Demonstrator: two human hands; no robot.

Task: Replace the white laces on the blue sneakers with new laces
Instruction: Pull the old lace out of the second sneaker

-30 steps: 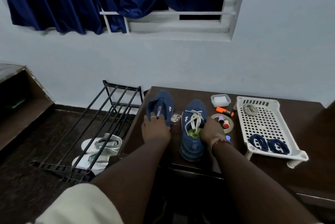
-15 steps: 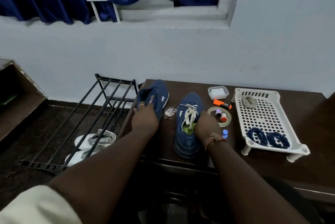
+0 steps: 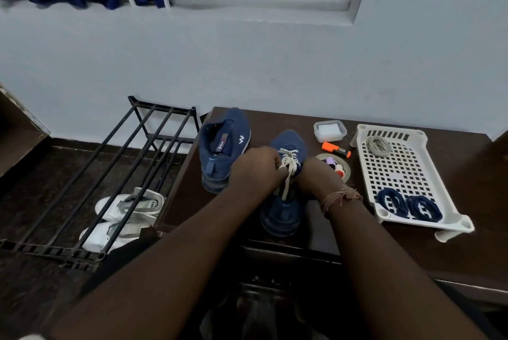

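Both forearms reach forward over the dark table [image 3: 275, 122]. I see the left hand [image 3: 254, 167] knuckles-up, its fingers curled round the white lace [image 3: 288, 171] where the knot sits on the laced blue sneaker [image 3: 286, 202]. The right hand [image 3: 316, 174] lies against that shoe's right flank, a thread band at its wrist; I cannot tell how its fingers lie, since the back of the hand hides them.

The loose end of the lace hangs from the left fingers toward me, down over the shoe's tongue. Left of the left fingers stands the second blue sneaker [image 3: 224, 147], unlaced, clear of both hands. Just beyond the right fingers lie a tape roll [image 3: 345, 167] with small spools inside it (partly covered by the hand), an orange marker [image 3: 335, 149] and a clear lidded box [image 3: 330, 130]. Farther right is a white perforated tray [image 3: 406, 171].

Counts: two blue sneakers; two coiled dark blue laces [image 3: 409, 205] at the tray's near end; one pale coiled lace [image 3: 378, 145] at its far end; one black shoe rack [image 3: 110, 174] on the floor left of the table, with two white shoes [image 3: 123, 216] beneath its bars.
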